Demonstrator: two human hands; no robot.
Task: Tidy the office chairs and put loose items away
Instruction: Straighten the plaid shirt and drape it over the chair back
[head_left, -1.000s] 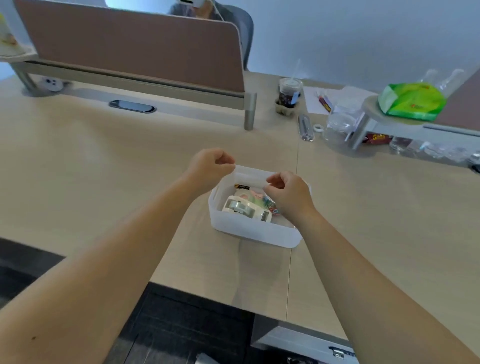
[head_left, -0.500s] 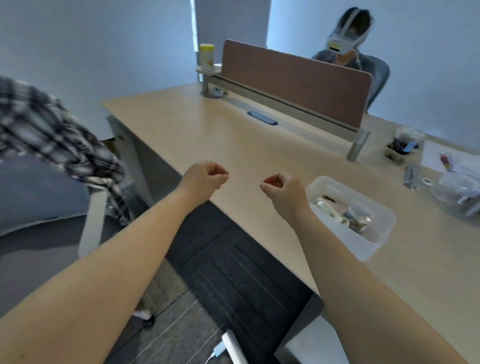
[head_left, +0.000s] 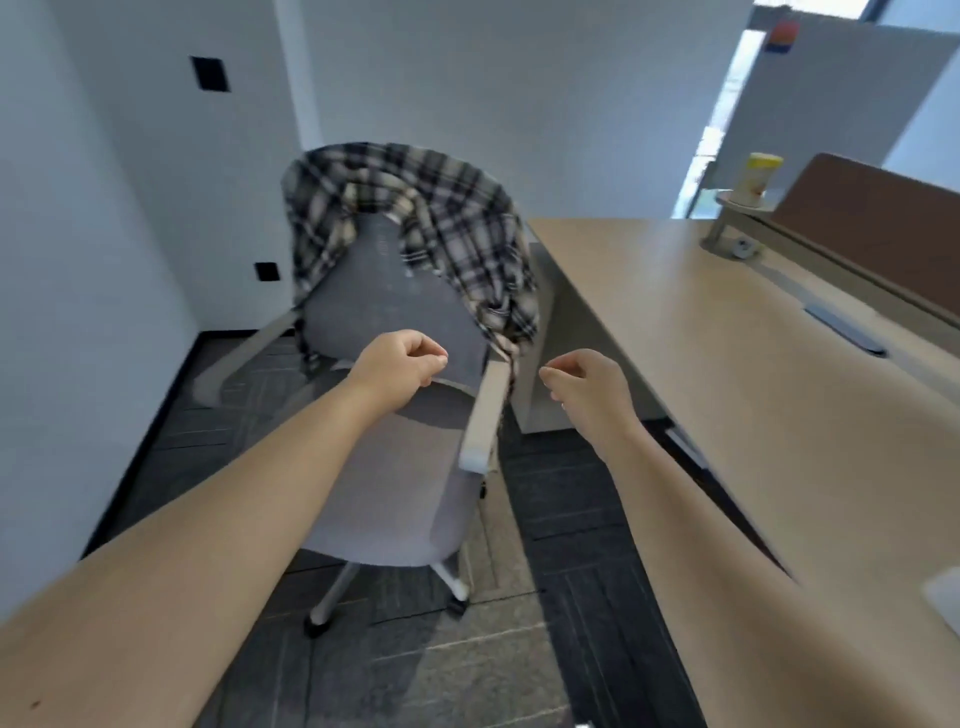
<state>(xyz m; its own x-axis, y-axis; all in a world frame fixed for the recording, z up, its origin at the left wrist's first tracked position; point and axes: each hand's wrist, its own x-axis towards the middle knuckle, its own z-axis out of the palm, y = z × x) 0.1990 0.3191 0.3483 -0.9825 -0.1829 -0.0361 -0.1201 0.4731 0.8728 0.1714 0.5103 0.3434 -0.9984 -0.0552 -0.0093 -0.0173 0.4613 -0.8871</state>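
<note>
A grey office chair (head_left: 400, 483) with pale armrests stands on the dark floor to the left of the desk, its seat turned toward me. A black-and-white plaid shirt (head_left: 447, 228) hangs over its backrest, one end trailing down by the right armrest (head_left: 485, 415). My left hand (head_left: 400, 366) hovers over the seat with fingers curled shut, holding nothing. My right hand (head_left: 589, 387) is in the air between the armrest and the desk edge, fingers loosely curled and empty.
The light wooden desk (head_left: 727, 338) runs along the right, with a brown divider panel (head_left: 872, 218) and a yellow-lidded canister (head_left: 756, 176) on a small shelf. White walls close in at the left and behind the chair. A corner of the white bin (head_left: 945, 592) shows at right.
My view has swung left from the white bin on the desk to the chair with the shirt. Both hands left the bin and now hang in front of the chair.
</note>
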